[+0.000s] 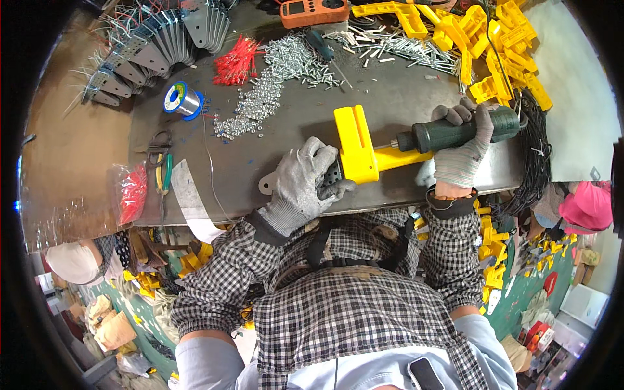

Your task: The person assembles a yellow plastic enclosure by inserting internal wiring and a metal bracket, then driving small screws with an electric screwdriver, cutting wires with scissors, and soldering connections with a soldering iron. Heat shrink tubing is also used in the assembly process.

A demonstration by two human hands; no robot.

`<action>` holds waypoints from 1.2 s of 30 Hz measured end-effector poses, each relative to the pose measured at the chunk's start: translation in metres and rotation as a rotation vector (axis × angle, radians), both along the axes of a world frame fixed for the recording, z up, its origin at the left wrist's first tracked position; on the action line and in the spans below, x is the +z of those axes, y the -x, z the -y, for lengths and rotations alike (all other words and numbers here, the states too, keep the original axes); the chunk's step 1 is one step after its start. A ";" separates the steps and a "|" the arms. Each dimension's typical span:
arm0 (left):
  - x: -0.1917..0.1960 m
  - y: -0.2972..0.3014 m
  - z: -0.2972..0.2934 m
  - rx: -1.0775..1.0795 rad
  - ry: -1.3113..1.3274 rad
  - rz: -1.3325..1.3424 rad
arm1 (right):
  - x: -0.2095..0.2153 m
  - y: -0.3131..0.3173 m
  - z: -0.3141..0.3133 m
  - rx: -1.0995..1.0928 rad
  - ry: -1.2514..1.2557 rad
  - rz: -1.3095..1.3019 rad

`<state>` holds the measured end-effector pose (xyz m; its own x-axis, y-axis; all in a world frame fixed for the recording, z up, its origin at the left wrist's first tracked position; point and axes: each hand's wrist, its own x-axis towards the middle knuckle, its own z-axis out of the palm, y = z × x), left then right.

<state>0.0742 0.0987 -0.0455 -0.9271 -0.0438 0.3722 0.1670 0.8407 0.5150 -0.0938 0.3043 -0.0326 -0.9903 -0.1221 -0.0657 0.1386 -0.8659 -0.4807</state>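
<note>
My left hand, in a grey glove, presses a grey metal bracket and the end of a yellow plastic part down at the near edge of the dark metal worktop. My right hand, in a striped grey glove, grips a dark green electric screwdriver lying level. Its bit points left into the yellow part.
Piles of screws and red wire ties lie at the back. A solder spool, pliers, stacked metal brackets, a heap of yellow parts, an orange meter and black cables surround the work spot.
</note>
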 end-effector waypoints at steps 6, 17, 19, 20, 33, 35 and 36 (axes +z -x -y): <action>0.000 -0.002 -0.003 0.020 -0.049 0.047 | -0.003 -0.001 0.000 0.016 0.072 -0.014; 0.008 -0.020 0.058 0.061 -0.143 0.287 | 0.036 -0.013 -0.016 -0.075 -0.085 -0.071; 0.017 -0.011 0.059 0.091 -0.245 0.374 | 0.031 -0.013 -0.023 -0.060 -0.071 -0.079; 0.017 -0.007 0.061 0.092 -0.249 0.375 | 0.030 -0.013 -0.025 -0.035 -0.060 -0.086; 0.016 0.023 0.053 -0.172 0.776 0.459 | 0.023 -0.018 -0.019 0.037 -0.120 -0.037; 0.024 0.011 0.054 -0.128 0.527 0.375 | 0.018 -0.016 -0.018 0.084 -0.087 -0.028; 0.028 0.008 0.052 -0.105 0.276 0.278 | 0.013 -0.014 -0.021 0.075 -0.087 -0.024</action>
<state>0.0660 0.0464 -0.0179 -0.9882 0.1232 0.0907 0.1456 0.9396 0.3099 -0.0798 0.3250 -0.0191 -0.9800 -0.1913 -0.0553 0.1892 -0.8083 -0.5575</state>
